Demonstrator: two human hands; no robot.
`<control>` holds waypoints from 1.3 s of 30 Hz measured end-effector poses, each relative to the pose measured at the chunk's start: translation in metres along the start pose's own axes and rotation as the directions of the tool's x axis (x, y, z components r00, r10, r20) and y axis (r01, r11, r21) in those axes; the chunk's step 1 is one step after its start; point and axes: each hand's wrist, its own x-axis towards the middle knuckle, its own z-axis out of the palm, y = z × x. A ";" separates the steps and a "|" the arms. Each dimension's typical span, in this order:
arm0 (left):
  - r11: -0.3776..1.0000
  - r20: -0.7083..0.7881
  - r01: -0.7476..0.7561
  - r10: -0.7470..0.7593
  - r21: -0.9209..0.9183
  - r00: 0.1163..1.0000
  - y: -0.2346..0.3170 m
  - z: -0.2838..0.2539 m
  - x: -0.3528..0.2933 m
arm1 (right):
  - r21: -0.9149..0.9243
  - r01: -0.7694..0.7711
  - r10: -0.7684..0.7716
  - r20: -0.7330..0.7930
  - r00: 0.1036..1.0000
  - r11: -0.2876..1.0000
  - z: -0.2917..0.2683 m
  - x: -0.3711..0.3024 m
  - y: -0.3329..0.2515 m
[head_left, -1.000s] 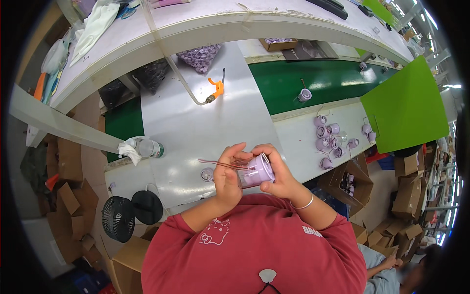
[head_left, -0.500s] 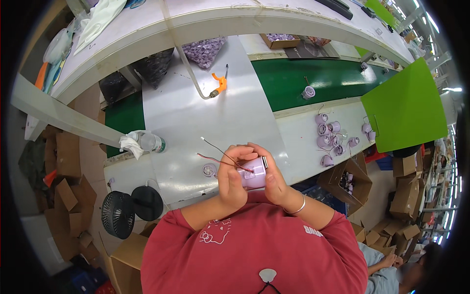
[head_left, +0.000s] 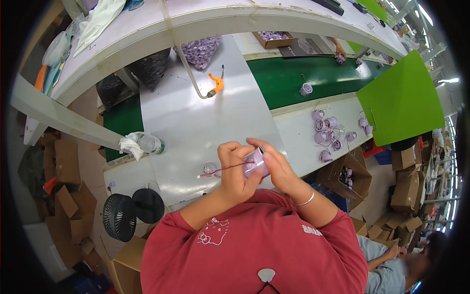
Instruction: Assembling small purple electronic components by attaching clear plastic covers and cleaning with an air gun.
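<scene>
A light-purple rounded plastic housing (head_left: pixel 255 164) is held between my two hands, above the near edge of the metal sheet. Thin red and dark wires (head_left: pixel 220 170) run out of it to the left and end in a small white plug. My left hand (head_left: pixel 234 166) grips its left side, with the thumb below. My right hand (head_left: pixel 278 169), with a bangle on the wrist, closes around its right side; a dark metallic piece shows at the top by those fingers. Another round purple part (head_left: pixel 209 169) lies on the sheet just left of my left hand.
An orange air gun (head_left: pixel 216 85) hangs on a hose over the metal sheet (head_left: pixel 196 122). Several purple housings (head_left: pixel 321 125) stand to the right, beside a green panel (head_left: pixel 401 100). A bottle (head_left: pixel 151 143) and a black fan (head_left: pixel 119 217) are left. A co-worker's hand (head_left: pixel 339 49) reaches over the green belt.
The housing has turned in my hands, and its wires now point left instead of up. My left fingers have shifted around it. A co-worker's hand has appeared at the far belt, at a purple part.
</scene>
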 end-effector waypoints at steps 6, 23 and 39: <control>0.338 0.159 0.598 -0.765 -0.727 0.625 -0.005 -0.003 0.013 | 0.201 -0.121 0.139 -0.078 0.987 0.972 -0.011 -0.005 -0.029; 0.377 0.016 0.754 -0.890 -0.538 0.456 -0.068 0.039 -0.012 | -0.306 -0.103 0.136 0.088 0.987 0.946 -0.074 0.066 0.052; 0.389 -0.094 0.917 -0.914 0.085 0.396 -0.113 0.042 -0.044 | -0.652 -0.454 -0.179 -0.668 0.722 0.607 -0.239 0.169 0.184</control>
